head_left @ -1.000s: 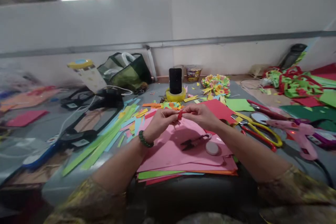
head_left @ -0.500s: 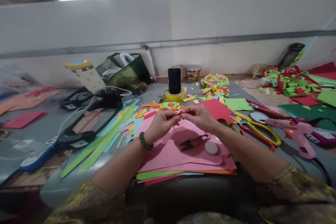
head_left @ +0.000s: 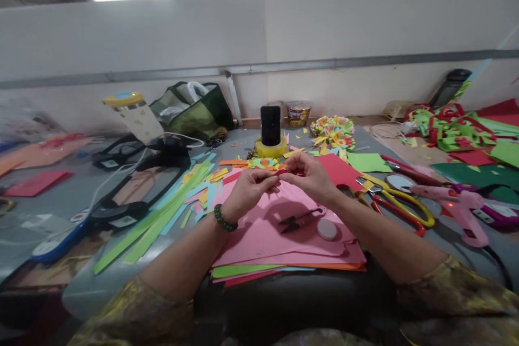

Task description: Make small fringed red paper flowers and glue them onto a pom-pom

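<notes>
My left hand [head_left: 253,186] pinches a small piece of red paper [head_left: 281,172] between thumb and fingertips. From the other side my right hand [head_left: 310,175] has its thumb against the same piece, with the fingers curled above it; part of the paper is hidden. Both hands are over a stack of pink paper [head_left: 259,232] with green, orange and red sheets showing underneath. On that stack, below my hands, lie small thread snips [head_left: 300,220] and a round pale disc [head_left: 326,229].
A phone [head_left: 270,125] stands in a yellow tape roll [head_left: 270,148] straight ahead. Green paper strips [head_left: 158,221] spread leftward. To the right are yellow-handled scissors [head_left: 405,200], a pink glue gun [head_left: 466,208] and a red sheet [head_left: 338,170]. Paper flowers [head_left: 332,132] lie farther back.
My right hand's fingers have lifted and opened slightly from the pinch, and more of the red paper shows. My left hand keeps its pinch in nearly the same place.
</notes>
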Tool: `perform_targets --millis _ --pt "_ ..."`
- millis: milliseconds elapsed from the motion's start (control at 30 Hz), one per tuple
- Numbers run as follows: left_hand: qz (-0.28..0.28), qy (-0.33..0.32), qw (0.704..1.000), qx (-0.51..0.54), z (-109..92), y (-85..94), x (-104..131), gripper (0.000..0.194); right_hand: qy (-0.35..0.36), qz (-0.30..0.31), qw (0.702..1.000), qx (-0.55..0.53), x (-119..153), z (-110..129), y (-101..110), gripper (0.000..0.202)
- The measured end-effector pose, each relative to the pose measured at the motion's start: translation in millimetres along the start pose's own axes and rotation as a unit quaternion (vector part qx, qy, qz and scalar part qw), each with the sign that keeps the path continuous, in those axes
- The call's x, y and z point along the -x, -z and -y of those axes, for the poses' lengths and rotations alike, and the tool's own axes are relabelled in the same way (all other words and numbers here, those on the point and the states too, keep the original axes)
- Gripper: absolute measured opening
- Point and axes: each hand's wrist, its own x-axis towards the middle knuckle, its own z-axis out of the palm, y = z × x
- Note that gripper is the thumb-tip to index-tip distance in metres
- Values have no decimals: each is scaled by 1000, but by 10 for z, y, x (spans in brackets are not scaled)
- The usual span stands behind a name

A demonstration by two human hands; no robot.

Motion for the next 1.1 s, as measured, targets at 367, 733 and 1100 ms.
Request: perform_targets --millis 367,733,1100 --pt "23 7 999 -22 -48 -28 24 30 -5 -8 1000 7 28 17 -8 26" --pt "53 30 998 17 -80 13 28 29 -30 39 999 -12 26 74 48 28" --pt "6 29 999 45 -70 71 -32 29 -39 219 966 132 -3 241 267 20"
